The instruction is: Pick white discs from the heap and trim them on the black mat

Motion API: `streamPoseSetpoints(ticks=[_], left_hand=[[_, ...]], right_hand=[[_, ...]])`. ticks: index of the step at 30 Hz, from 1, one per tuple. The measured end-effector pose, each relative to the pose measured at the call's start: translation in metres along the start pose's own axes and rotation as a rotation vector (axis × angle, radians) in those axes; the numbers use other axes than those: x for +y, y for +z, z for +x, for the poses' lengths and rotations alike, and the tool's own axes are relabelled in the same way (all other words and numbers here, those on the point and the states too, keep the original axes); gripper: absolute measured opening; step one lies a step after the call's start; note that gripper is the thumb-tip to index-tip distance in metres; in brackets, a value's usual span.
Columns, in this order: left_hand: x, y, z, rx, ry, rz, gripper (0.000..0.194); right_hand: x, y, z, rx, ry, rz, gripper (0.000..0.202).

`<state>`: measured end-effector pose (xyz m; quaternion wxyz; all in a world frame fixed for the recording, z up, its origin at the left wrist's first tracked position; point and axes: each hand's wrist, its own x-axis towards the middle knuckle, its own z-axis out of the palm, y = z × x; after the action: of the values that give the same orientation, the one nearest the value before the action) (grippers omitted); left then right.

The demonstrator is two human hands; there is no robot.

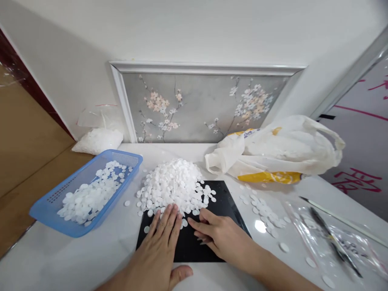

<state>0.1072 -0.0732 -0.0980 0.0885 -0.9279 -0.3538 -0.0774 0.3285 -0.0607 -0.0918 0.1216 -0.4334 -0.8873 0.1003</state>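
Note:
A heap of small white round discs (174, 184) spreads over the back of a black mat (197, 248) and onto the white table. Flat against the mat and the front of the heap lies my left hand (160, 246), its fingers stretched out and touching discs. Just right of it, my right hand (220, 234) is low over the mat. Its index finger points at a few loose discs, while the other fingers curl under the palm. Whether those curled fingers hold anything is hidden.
At left stands a blue plastic basket (68, 230) with more discs, and behind it a clear bag of white material (100, 140). A white and yellow plastic bag (279, 153) lies back right. Loose discs (266, 212), a clear zip bag (321, 242) and a dark pen-like tool (333, 242) are at right.

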Motion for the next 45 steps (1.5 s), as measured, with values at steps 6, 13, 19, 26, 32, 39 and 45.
streamPoseSetpoints(ticks=[6,13,19,26,32,39,45], left_hand=[[0.009,0.006,0.011,0.009,0.095,-0.018,0.079],[0.012,0.012,0.019,0.101,0.034,-0.009,0.07],[0.006,0.007,0.015,0.07,0.055,-0.091,0.069],[0.0,0.008,0.028,0.046,0.065,-0.21,0.074],[-0.007,0.003,0.038,-0.033,0.142,-0.319,0.082],[-0.01,0.01,0.033,0.038,0.147,-0.279,0.076],[-0.008,0.016,0.031,0.099,0.109,-0.203,0.061]], right_hand=[[0.02,0.011,-0.043,0.168,0.144,-0.183,0.036],[-0.006,0.018,-0.05,0.145,-0.056,-0.213,0.054],[-0.009,0.026,-0.037,0.09,-0.02,-0.23,0.058],[-0.024,0.017,-0.03,0.095,0.203,0.0,0.046],[-0.046,0.019,-0.011,0.0,0.204,-0.001,0.048],[-0.021,0.039,-0.035,0.095,0.397,-0.179,0.054],[-0.028,0.038,-0.033,0.163,0.229,-0.03,0.07]])
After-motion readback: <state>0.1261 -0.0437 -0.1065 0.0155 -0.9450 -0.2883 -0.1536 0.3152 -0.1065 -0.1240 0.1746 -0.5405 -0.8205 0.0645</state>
